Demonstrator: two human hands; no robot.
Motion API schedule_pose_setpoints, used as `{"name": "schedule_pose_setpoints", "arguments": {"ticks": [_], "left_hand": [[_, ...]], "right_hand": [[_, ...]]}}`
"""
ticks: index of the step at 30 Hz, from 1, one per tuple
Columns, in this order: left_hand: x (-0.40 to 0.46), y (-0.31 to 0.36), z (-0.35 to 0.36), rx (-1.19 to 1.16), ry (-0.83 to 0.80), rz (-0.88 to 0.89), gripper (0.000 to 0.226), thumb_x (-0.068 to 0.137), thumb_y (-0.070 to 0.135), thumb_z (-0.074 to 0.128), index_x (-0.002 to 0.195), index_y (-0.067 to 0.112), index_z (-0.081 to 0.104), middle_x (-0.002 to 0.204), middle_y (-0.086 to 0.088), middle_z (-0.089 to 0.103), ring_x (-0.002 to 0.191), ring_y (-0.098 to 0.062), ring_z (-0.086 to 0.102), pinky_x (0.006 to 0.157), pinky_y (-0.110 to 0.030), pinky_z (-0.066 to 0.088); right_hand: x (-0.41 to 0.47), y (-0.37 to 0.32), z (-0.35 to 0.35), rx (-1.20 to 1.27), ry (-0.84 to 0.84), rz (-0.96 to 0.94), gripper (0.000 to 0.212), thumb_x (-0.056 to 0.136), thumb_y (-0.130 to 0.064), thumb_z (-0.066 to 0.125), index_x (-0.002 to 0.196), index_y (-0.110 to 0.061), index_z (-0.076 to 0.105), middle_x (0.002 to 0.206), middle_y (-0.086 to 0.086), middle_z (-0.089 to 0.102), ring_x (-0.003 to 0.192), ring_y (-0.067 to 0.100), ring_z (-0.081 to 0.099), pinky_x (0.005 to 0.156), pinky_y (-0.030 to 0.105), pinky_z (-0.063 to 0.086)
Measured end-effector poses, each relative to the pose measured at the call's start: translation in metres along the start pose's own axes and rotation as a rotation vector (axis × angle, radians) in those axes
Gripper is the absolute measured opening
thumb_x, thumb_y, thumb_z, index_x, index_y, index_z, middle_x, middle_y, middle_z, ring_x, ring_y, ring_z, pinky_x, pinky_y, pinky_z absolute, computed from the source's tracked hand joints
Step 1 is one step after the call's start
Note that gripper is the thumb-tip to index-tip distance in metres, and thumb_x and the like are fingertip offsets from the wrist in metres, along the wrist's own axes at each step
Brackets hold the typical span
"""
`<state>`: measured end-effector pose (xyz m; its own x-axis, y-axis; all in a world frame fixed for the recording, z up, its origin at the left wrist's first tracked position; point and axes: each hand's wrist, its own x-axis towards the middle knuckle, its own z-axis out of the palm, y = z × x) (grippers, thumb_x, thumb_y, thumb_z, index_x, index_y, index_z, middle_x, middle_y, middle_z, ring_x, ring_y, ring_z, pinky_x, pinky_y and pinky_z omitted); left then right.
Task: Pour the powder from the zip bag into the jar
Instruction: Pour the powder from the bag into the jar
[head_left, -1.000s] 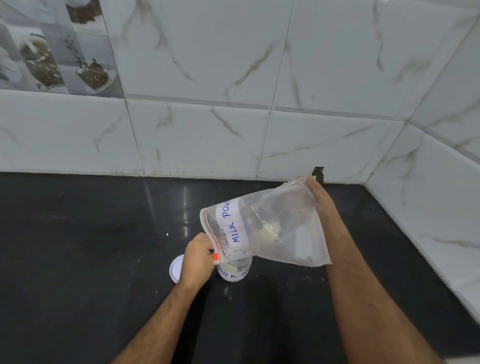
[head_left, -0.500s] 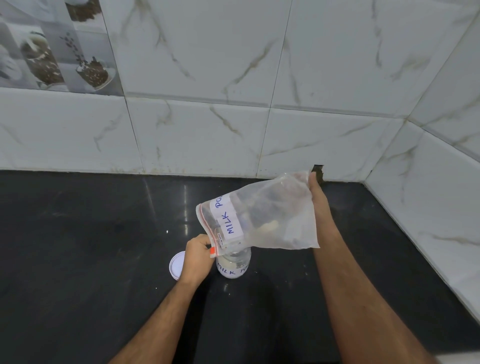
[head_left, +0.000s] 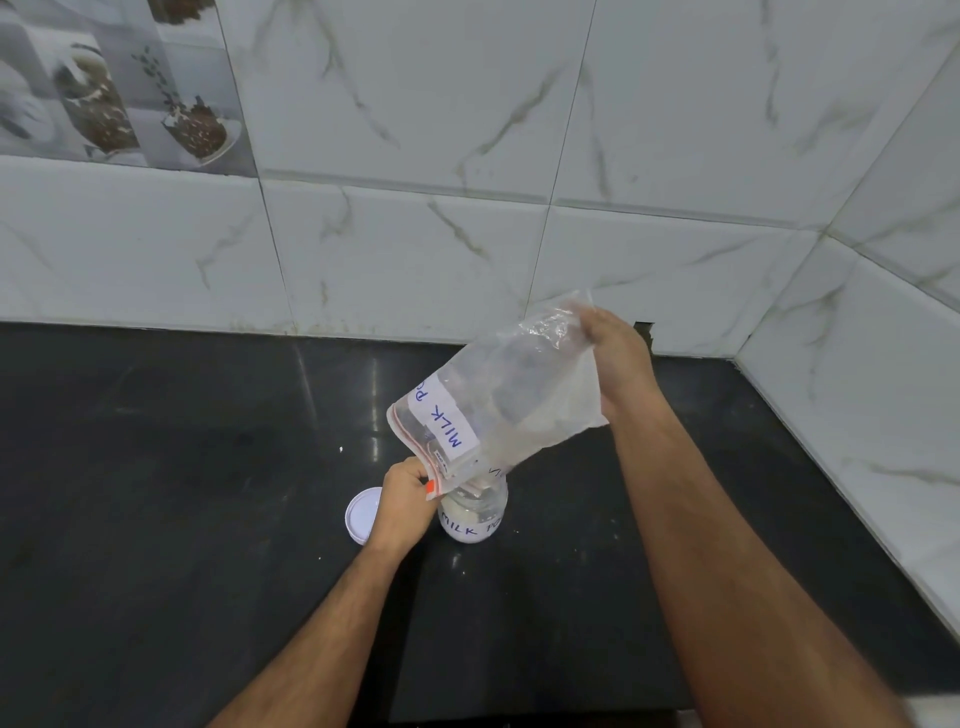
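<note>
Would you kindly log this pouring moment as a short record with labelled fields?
bag: clear zip bag, labelled MILK, tilted with its mouth down over the jar
jar: open jar upright on the black counter, pale powder inside
lid: white lid lying on the counter left of the jar
left hand: left hand pinches the bag's mouth corner beside the jar
right hand: right hand holds the bag's raised bottom end
backdrop: marble-patterned wall tiles

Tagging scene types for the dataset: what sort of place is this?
Likely a home kitchen: a polished black stone counter in a corner of white marble-look wall tiles, one decorative tile picturing food in bowls, and a clear jar labelled MILK.
</note>
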<state>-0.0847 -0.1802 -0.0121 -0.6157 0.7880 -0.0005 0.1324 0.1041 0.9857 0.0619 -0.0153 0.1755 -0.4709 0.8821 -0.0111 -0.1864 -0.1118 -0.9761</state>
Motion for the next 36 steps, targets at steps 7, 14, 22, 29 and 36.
{"name": "schedule_pose_setpoints", "arguments": {"ticks": [7,14,22,29,36], "left_hand": [[-0.009,0.008,0.000,-0.189,-0.036,0.000,0.020,0.089,0.015,0.074,0.083,0.032,0.080,0.093,0.009,0.079,0.090,-0.006,0.073,0.072,-0.020,0.059],[-0.012,0.009,-0.001,-0.260,-0.068,0.016,0.021,0.089,0.021,0.074,0.090,0.041,0.079,0.101,0.012,0.079,0.099,-0.007,0.073,0.075,-0.021,0.058],[-0.010,0.007,-0.001,-0.326,-0.089,0.040,0.016,0.088,0.023,0.074,0.095,0.037,0.080,0.104,0.008,0.079,0.101,-0.011,0.073,0.076,-0.018,0.057],[-0.009,0.010,0.000,-0.349,-0.107,0.028,0.016,0.081,0.036,0.076,0.097,0.036,0.079,0.107,0.007,0.078,0.103,-0.011,0.073,0.082,-0.022,0.057],[-0.010,0.013,-0.003,-0.343,-0.122,0.029,0.015,0.083,0.034,0.076,0.096,0.042,0.079,0.107,0.010,0.078,0.104,-0.010,0.072,0.079,-0.018,0.057]], "right_hand": [[-0.001,-0.007,0.024,-0.023,-0.029,0.011,0.022,0.097,-0.017,0.060,0.081,-0.012,0.075,0.082,0.009,0.073,0.081,0.027,0.069,0.085,0.047,0.055],[-0.002,-0.011,0.035,-0.038,-0.013,0.015,0.018,0.100,-0.017,0.057,0.098,-0.003,0.069,0.095,0.018,0.069,0.090,0.031,0.065,0.099,0.054,0.050],[-0.002,-0.015,0.043,-0.104,-0.007,-0.028,0.027,0.098,-0.013,0.056,0.082,-0.003,0.076,0.071,0.004,0.072,0.068,0.020,0.067,0.076,0.037,0.053],[-0.003,-0.013,0.051,-0.093,-0.006,-0.043,0.020,0.098,-0.011,0.054,0.092,0.003,0.067,0.079,0.013,0.061,0.071,0.024,0.060,0.072,0.035,0.050],[-0.004,-0.009,0.043,-0.067,-0.021,-0.045,0.027,0.102,-0.010,0.049,0.088,-0.008,0.072,0.075,0.002,0.073,0.067,0.015,0.070,0.064,0.027,0.057]]}}
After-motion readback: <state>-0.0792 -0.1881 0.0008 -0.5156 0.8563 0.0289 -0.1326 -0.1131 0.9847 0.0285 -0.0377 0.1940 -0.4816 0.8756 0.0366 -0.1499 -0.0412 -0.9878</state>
